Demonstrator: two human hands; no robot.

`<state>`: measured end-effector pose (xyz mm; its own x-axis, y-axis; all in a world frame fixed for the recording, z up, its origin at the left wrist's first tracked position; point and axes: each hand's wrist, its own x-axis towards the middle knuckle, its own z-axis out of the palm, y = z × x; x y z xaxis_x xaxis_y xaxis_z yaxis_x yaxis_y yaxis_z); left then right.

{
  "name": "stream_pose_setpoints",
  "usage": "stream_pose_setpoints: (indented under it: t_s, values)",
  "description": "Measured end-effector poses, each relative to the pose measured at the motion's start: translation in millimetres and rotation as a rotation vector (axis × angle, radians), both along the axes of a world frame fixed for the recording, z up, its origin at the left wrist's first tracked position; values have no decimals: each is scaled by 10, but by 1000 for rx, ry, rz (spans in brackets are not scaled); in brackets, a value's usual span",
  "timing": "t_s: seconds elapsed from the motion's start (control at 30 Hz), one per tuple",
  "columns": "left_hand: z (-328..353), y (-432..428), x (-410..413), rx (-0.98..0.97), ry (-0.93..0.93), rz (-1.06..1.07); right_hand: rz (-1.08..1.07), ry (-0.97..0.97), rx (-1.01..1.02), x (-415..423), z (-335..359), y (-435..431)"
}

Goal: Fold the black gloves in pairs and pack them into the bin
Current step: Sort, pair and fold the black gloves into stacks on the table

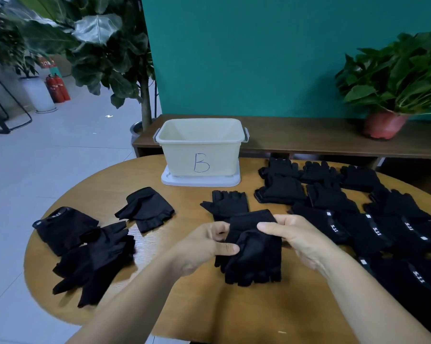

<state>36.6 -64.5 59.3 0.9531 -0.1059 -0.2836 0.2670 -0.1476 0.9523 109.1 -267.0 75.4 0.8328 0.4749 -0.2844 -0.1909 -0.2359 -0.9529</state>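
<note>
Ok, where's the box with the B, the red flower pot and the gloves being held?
cream plastic bin marked B (177, 157): head view, front wall.
red round flower pot (383, 125): head view, front side.
held black fabric gloves (256, 254): head view, palm.

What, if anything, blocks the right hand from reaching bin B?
Likely reachable: only a flat glove lies between the right hand and the bin, whose top is open. The hand pinches the held gloves.

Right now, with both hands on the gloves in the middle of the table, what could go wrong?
1. The held gloves, pinched by the left hand and right hand, appear to overlap a loose glove behind them; lifting may drag it along.
2. The left heap lies near the table edge; a sweeping arm could push gloves off.
</note>
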Motion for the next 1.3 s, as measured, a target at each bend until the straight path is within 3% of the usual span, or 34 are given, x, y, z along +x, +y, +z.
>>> stream_pose_setpoints:
  t_s: [0.37,0.67,0.97,1.3]
  values:
    - [178,377,612,163,37,-55,-75,-28,-23,494,71,186]
    - [432,780,1544,283,-62,-32,-136,-101,-30,1460,190,620]
    - [214,1005,2038,260,-152,32,-85,-171,14,2026,33,893]
    - [-11,1014,2092,274,-303,55,-39,-233,94,2096,-145,894]
